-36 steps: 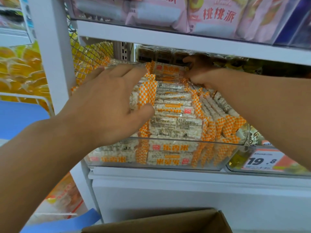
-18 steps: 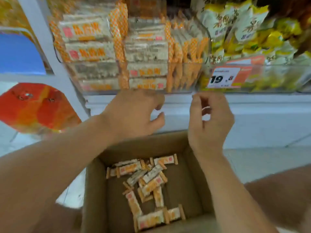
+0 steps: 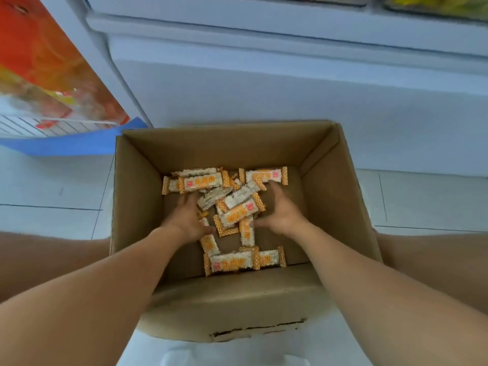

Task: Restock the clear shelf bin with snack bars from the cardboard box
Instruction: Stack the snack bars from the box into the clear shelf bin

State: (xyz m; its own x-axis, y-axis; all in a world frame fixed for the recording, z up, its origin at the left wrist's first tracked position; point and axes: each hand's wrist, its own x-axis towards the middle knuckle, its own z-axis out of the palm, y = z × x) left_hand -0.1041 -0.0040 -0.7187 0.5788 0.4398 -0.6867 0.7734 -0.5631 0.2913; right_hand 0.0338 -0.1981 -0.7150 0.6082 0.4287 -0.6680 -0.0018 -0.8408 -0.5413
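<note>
The open cardboard box stands on the floor between my knees. Several snack bars in white wrappers with orange checked ends lie loose on its bottom. My left hand is down inside the box at the left of the middle heap, fingers spread and touching the bars. My right hand is at the right of the same heap, fingers spread and reaching toward the bars. Neither hand has closed around a bar. The clear shelf bin shows only as a sliver at the top edge.
A white shelf base rises behind the box. An orange and red package sits on a blue-edged lower shelf at the left. A second bin with yellow packets peeks in at the top right. White tiled floor surrounds the box.
My view dropped from the shelf bin to the box. Both hands left the bars in the bin, came down past the box rim and now flank the loose bars on its bottom.
</note>
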